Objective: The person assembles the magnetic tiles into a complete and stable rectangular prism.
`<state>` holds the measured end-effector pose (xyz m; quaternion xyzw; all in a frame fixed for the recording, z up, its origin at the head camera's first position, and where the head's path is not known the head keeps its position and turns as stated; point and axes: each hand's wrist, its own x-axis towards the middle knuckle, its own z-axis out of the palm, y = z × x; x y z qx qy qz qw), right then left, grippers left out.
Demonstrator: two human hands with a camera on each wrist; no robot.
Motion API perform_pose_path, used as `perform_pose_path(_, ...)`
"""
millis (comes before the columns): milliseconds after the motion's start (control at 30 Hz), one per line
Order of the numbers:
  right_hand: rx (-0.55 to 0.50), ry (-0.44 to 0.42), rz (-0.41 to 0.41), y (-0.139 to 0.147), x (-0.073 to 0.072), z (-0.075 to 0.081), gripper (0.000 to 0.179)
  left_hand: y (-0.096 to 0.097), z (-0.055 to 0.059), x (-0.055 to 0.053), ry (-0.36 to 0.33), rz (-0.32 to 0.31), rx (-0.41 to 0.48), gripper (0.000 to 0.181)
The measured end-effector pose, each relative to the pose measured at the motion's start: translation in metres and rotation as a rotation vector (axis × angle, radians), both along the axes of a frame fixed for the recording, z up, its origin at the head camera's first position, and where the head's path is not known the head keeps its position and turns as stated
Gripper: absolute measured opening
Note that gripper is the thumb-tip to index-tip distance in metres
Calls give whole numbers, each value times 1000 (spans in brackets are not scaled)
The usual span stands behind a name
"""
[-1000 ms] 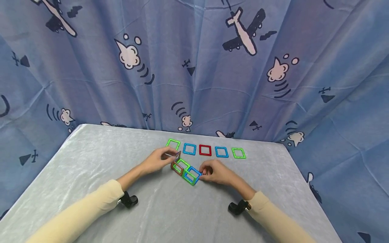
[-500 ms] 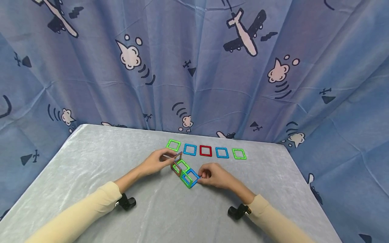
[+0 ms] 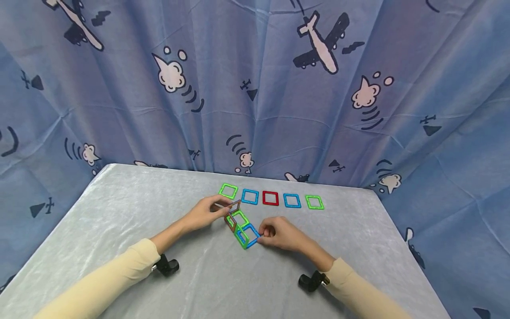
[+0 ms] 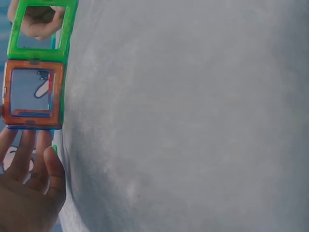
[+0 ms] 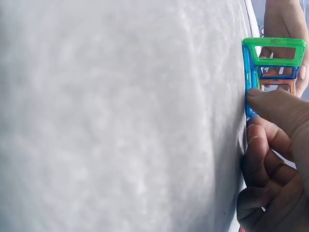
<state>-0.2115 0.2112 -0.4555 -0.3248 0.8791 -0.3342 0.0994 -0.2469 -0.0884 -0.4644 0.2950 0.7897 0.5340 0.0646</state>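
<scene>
your right hand (image 3: 280, 232) pinches the blue tile (image 5: 248, 72), now slightly nearer you — the joined tiles (image 4: 34, 63), this side of the flat row (image 3: 270, 192), seemingly pivoting as one — left hand (image 3: 204, 212) touching, grip unclear.

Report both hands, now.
Left hand: open, touching the multicoloured plastic square-tile structure.
Right hand: closed, pinching that structure's flat blue square plastic tile.
</scene>
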Motion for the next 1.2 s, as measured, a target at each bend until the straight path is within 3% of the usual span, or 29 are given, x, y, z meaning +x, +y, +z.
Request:
perform_pose_path(500,13,-20,5,-9,8,2,15,6,-1,-6,10,23,-8,26)
perform_pose_path(1200,-12,-41,-53,-21,21,0,14,9,-3,-13,19,-13,16,26)
